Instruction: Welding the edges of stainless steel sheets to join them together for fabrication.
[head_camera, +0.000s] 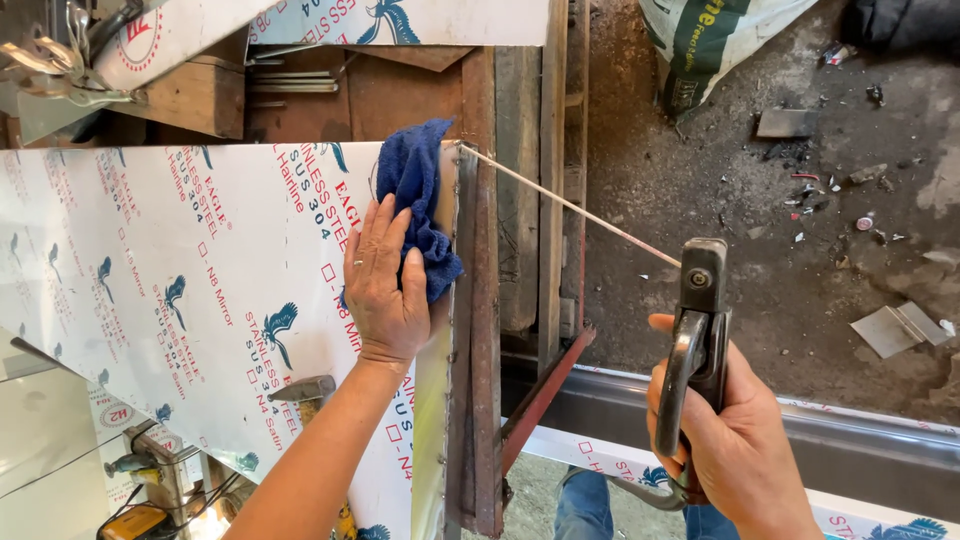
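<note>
Fuzzy blue cloth (417, 200) on glossy sheet (150, 260)

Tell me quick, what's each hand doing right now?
Left hand: flat, pressing a blue cloth onto the film-covered steel sheet.
Right hand: closed on an electrode holder with a welding rod.

Seen from above, the left hand (385, 285) lies flat, fingers spread, on a blue cloth (418, 200), pressing it onto a white film-covered steel sheet (160, 280) with red and blue printing; the cloth sits at the sheet's right edge, beside a rusty upright metal frame (485, 330); the right hand (735, 450) is wrapped around the handles of a dark electrode holder (697, 330), which clamps a thin welding rod (570, 205); the rod slants up and left, its tip at the frame's top, near the cloth; a dirt floor (760, 200) strewn with scraps lies to the right.
</note>
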